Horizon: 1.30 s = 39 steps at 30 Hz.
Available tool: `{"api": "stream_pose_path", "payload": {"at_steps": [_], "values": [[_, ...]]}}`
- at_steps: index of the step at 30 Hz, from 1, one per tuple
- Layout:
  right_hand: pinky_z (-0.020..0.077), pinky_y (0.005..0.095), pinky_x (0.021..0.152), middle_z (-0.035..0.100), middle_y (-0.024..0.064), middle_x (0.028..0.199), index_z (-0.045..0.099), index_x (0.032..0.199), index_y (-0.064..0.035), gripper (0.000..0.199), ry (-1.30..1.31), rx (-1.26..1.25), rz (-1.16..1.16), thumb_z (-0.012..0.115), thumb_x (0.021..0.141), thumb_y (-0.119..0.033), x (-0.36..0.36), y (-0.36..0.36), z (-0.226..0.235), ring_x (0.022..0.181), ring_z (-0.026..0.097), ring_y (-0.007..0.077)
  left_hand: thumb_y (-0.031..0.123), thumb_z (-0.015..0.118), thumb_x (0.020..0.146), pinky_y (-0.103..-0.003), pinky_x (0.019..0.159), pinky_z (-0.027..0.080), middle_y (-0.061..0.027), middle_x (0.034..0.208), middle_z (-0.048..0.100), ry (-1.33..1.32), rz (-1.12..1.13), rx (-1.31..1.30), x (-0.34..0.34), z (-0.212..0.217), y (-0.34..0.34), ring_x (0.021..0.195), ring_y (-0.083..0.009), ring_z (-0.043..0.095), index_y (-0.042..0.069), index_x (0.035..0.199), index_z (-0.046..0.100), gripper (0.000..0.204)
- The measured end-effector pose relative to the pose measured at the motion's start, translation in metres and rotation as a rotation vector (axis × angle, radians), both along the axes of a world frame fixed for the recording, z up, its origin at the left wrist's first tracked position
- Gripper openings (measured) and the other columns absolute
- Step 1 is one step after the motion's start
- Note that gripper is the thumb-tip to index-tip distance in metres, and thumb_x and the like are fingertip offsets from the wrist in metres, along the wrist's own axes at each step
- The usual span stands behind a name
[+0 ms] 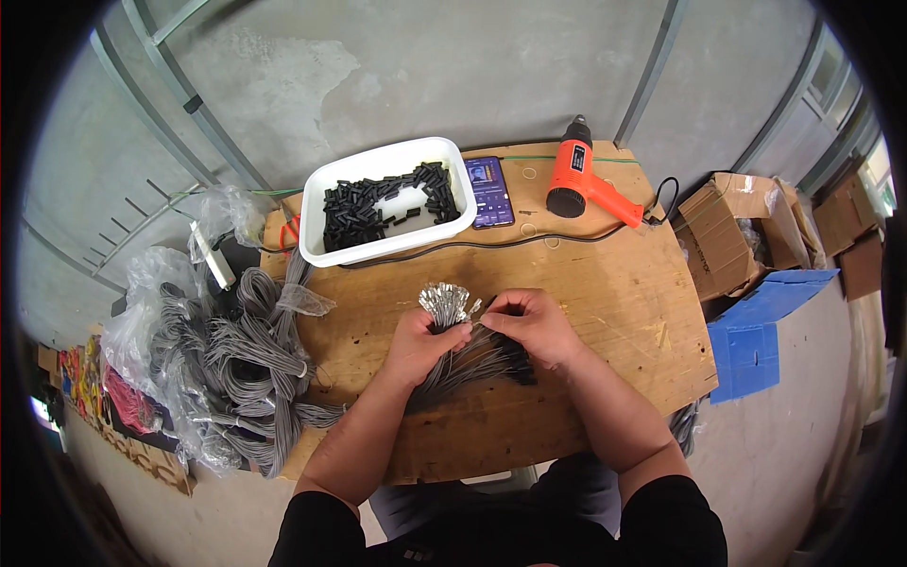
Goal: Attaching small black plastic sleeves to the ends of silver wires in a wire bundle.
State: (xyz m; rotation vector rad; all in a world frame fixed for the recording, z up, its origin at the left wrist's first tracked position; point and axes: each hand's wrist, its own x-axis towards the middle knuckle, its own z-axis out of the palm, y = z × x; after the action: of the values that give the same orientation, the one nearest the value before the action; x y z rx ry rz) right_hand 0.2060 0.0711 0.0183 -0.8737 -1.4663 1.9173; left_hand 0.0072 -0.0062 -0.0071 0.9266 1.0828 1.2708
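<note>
My left hand (pixel 427 342) is closed round a bundle of thin grey cables (pixel 463 370). Their silvery metal ends (pixel 446 302) fan out above the thumb and fingers. Just to the right, my right hand (pixel 531 327) pinches thumb and forefinger together at the edge of the fan; what lies between the fingertips is too small to make out. Below the hands the cables trail right over the wooden table, toward dark ends (pixel 519 364) partly under my right wrist. Short black tubes (pixel 436 189) fill much of a white plastic tub (pixel 315 203) beyond my hands.
An orange heat gun (pixel 578 178) lies at the back right, its black cord (pixel 491 244) crossing the table (pixel 624 321). Beside the tub is a phone (pixel 487 194). Coiled grey cables (pixel 255 350) and clear plastic bags cover the left side. Cardboard boxes (pixel 723 227) stand on the right.
</note>
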Motion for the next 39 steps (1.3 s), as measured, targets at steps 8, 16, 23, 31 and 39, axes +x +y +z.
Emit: {"api": "stream_pose_path", "payload": {"at_steps": [8, 16, 23, 31, 39], "values": [[0.0438, 0.0230, 0.057, 0.064, 0.0012, 0.082, 0.065, 0.098, 0.0004, 0.013, 0.133, -0.213, -0.029, 0.069, 0.089, -0.008, 0.003, 0.005, 0.002, 0.063, 0.053, 0.0070, 0.004, 0.070, 0.090, -0.023, 0.062, 0.049, -0.0035, 0.081, 0.067, 0.073, 0.000, -0.022, 0.002, -0.001, 0.000, 0.068, -0.0084, 0.060, -0.001, 0.095, 0.067, 0.007], [0.0417, 0.0236, 0.057, 0.064, 0.0116, 0.098, 0.057, 0.105, 0.0006, 0.013, 0.452, -0.508, -0.322, 0.047, 0.096, 0.002, 0.013, 0.029, -0.011, 0.071, 0.053, 0.0138, 0.003, 0.070, 0.089, -0.025, 0.059, 0.048, -0.0054, 0.077, 0.066, -0.020, 0.084, -0.042, 0.002, -0.001, 0.001, 0.064, -0.0111, 0.059, -0.001, 0.093, 0.066, 0.007], [0.0325, 0.0217, 0.045, 0.066, 0.0115, 0.092, 0.049, 0.119, -0.0003, 0.017, 0.441, -0.462, -0.251, 0.046, 0.104, -0.008, 0.010, 0.025, -0.002, 0.056, 0.044, 0.0095, 0.003, 0.071, 0.089, -0.025, 0.059, 0.048, -0.0055, 0.077, 0.066, -0.025, 0.088, -0.051, 0.002, -0.001, 0.001, 0.064, -0.0114, 0.059, -0.001, 0.094, 0.066, 0.008], [0.0279, 0.0190, 0.046, 0.066, 0.0045, 0.084, 0.067, 0.103, -0.0001, 0.014, 0.282, -0.313, -0.119, 0.063, 0.097, -0.012, 0.009, 0.016, -0.001, 0.054, 0.044, 0.0044, 0.003, 0.071, 0.089, -0.026, 0.060, 0.049, -0.0059, 0.078, 0.067, -0.014, 0.092, -0.050, 0.001, -0.002, 0.001, 0.065, -0.0123, 0.060, -0.002, 0.095, 0.066, 0.009], [0.0459, 0.0180, 0.063, 0.065, 0.0034, 0.089, 0.069, 0.107, 0.0028, 0.017, 0.186, -0.183, -0.075, 0.066, 0.090, 0.003, 0.003, 0.007, 0.007, 0.070, 0.057, 0.0061, 0.003, 0.070, 0.089, -0.026, 0.061, 0.049, -0.0056, 0.078, 0.066, -0.046, 0.112, -0.061, 0.001, 0.002, 0.000, 0.065, -0.0120, 0.060, -0.001, 0.094, 0.066, 0.008]]}}
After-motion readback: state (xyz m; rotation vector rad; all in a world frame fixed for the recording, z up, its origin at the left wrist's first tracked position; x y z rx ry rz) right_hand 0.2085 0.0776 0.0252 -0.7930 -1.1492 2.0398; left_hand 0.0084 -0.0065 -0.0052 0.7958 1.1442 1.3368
